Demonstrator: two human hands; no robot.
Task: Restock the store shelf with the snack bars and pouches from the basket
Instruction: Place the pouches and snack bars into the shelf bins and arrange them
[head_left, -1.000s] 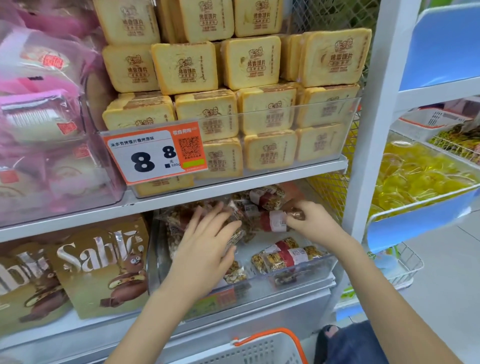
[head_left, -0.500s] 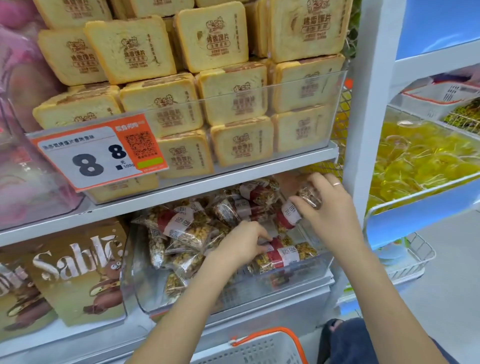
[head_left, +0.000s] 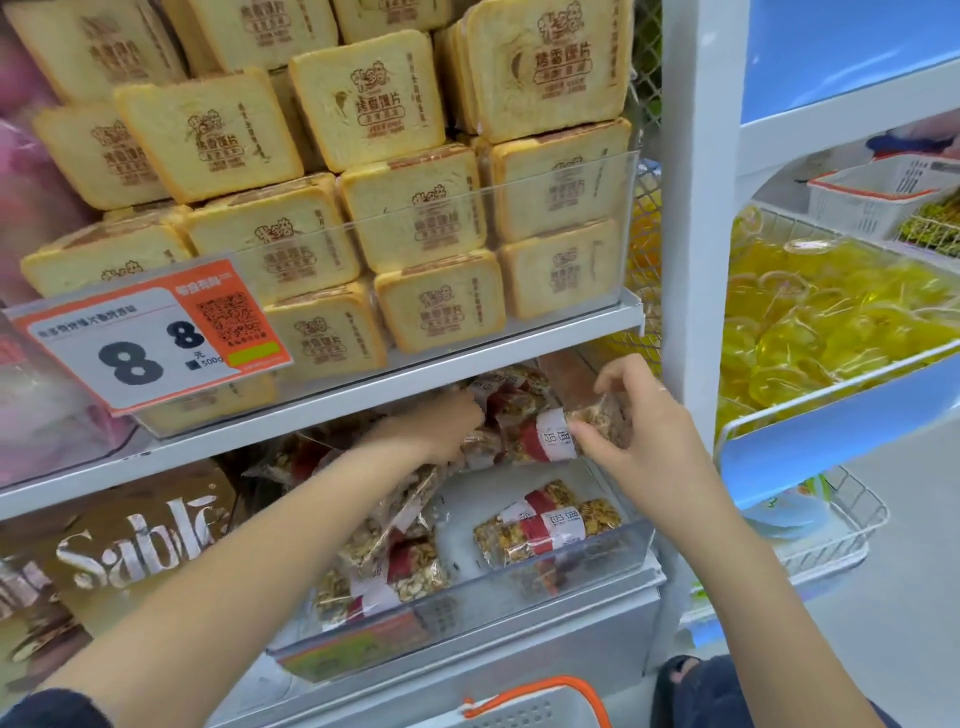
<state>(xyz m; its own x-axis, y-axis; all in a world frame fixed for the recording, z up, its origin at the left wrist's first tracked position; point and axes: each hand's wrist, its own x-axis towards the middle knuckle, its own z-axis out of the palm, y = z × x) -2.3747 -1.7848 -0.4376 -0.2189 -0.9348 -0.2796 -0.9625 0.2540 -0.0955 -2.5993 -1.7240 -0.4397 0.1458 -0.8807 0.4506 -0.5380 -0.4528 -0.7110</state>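
Head view: right hand (head_left: 644, 441) grip pinches snack bar (head_left: 566, 434); left hand (head_left: 441, 423) grip unclear, among pouches (head_left: 395, 519).

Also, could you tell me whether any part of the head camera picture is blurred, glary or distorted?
In the head view, the left hand is motion-blurred deep among the packs, so its grip cannot be read; the right hand and its snack bar are sharper. The wide lens bows the white shelf post. The clear bin front shows soft reflections; the price tag stays readable.

Bright, even overhead illumination; wide-angle distortion bends frame edges, shadow under upper shelf (head_left: 363, 400), slight overall softness.
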